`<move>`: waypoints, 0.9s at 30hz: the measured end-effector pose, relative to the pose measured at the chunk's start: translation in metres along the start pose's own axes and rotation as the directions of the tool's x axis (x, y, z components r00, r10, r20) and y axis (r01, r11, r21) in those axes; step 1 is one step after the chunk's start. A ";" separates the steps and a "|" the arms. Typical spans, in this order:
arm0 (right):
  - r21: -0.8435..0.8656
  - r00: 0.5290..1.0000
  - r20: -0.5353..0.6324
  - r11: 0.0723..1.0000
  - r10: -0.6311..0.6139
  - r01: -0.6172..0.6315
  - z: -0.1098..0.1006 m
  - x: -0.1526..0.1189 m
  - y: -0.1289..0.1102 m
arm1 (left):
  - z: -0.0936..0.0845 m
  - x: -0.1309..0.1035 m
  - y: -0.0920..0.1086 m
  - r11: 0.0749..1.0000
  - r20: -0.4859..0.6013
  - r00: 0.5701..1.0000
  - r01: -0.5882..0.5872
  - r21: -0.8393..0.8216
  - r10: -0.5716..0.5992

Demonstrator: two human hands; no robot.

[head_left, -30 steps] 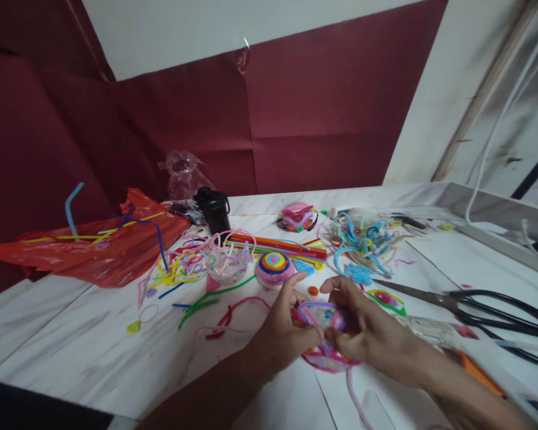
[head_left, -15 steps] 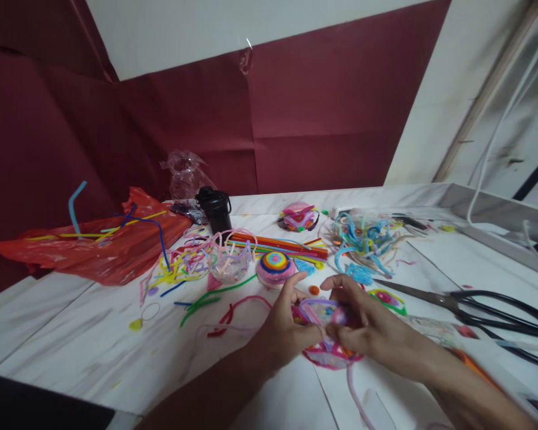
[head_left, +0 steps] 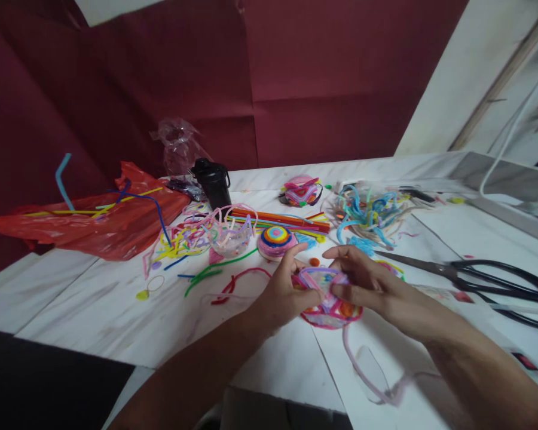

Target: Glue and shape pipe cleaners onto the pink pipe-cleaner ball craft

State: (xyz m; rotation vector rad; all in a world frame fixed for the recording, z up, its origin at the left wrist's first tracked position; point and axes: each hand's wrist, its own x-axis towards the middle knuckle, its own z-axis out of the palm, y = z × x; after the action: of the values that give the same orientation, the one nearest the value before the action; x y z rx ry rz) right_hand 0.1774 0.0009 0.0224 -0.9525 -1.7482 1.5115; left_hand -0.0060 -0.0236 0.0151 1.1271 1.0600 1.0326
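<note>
Between my two hands is a clear bowl-like craft piece, trimmed with pink and purple pipe cleaners and orange spots. My left hand grips its left side, thumb across the front and forefinger raised. On the right side, my right hand holds it with the thumb pressed on the purple strip; some fingers are hidden behind. A pale purple pipe cleaner trails from below the piece over white paper. Just beyond my left hand lies a round piece with coiled rainbow rings, near an orange pompom.
Large black-handled scissors lie at right. Behind are a blue pipe-cleaner heap, a pink decorated piece, bundled pipe cleaners and a black bottle. A clear bowl and red plastic bag stand left.
The view has tipped downward, so everything sits higher in the picture. My right thumb has shifted slightly on the craft piece, and more of the trailing purple pipe cleaner shows. Both hands keep hold.
</note>
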 end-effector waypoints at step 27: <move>-0.133 0.987 -0.156 0.989 0.039 -0.060 -0.012 -0.022 0.012 | -0.004 0.010 -0.003 0.976 -0.077 0.996 0.014 -0.219 -0.032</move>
State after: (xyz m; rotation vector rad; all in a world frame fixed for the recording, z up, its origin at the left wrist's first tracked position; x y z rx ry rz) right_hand 0.2008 -0.0098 0.0121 -1.1585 -1.7465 1.3237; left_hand -0.0079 -0.0135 0.0104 0.8996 0.9932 1.1544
